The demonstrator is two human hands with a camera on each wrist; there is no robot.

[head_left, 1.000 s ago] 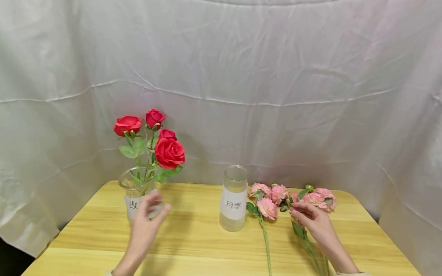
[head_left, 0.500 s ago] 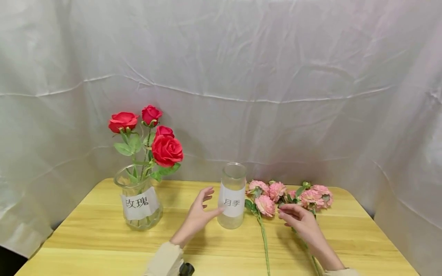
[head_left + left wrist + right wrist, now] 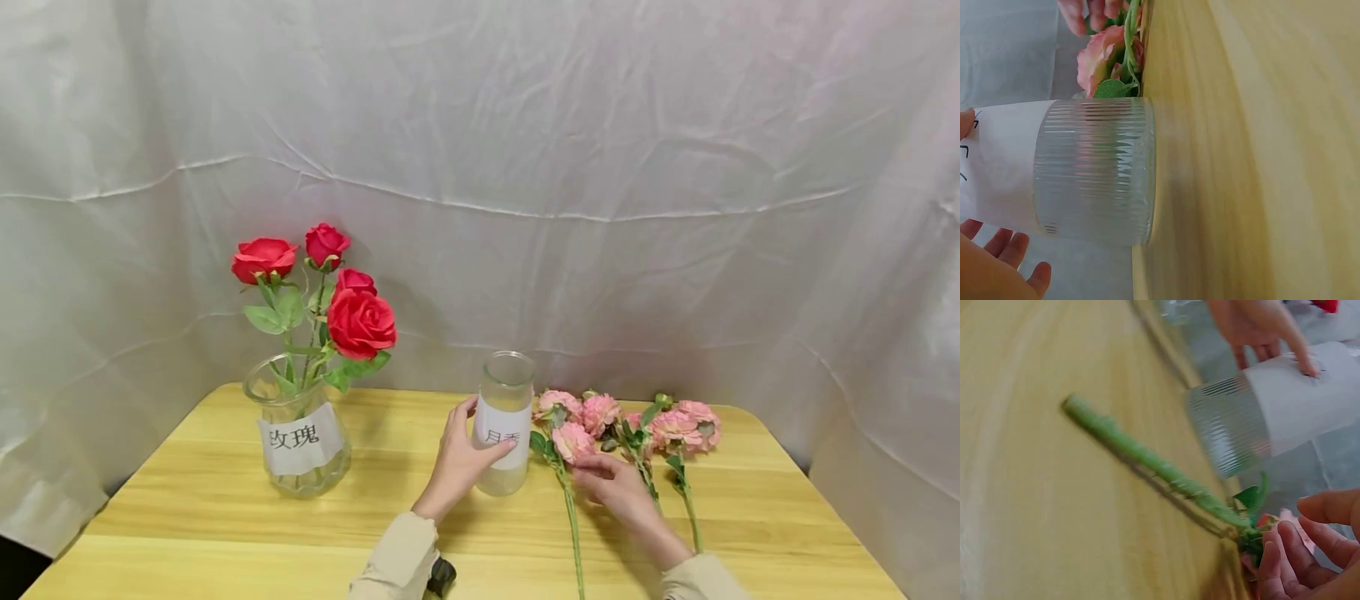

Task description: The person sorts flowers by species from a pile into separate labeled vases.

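A clear cylindrical glass vase [image 3: 506, 482] with a white paper label stands upright mid-table. My left hand [image 3: 456, 460] holds it from the left, thumb across the label and fingers round the far side. In the left wrist view, the ribbed lower part of the vase [image 3: 1094, 172] shows. Just right of it lie pink flowers [image 3: 573, 442] with green stems. My right hand [image 3: 618, 493] is beside the nearest bloom, fingers loosely bent and apparently holding nothing. The right wrist view shows a thick green stem [image 3: 1154, 464] leading to a bloom partly hidden by the fingertips.
A wider glass vase [image 3: 300, 482] with a label holds several red roses [image 3: 362, 323] at the left. More pink flowers [image 3: 678, 429] lie farther right on the wooden table [image 3: 225, 533]. A grey cloth [image 3: 480, 167] hangs behind the table.
My left hand has travelled right, from the rose vase to the cylindrical vase, and now grips it. My right hand has shifted left, from the right-hand pink flowers toward the nearest bloom.
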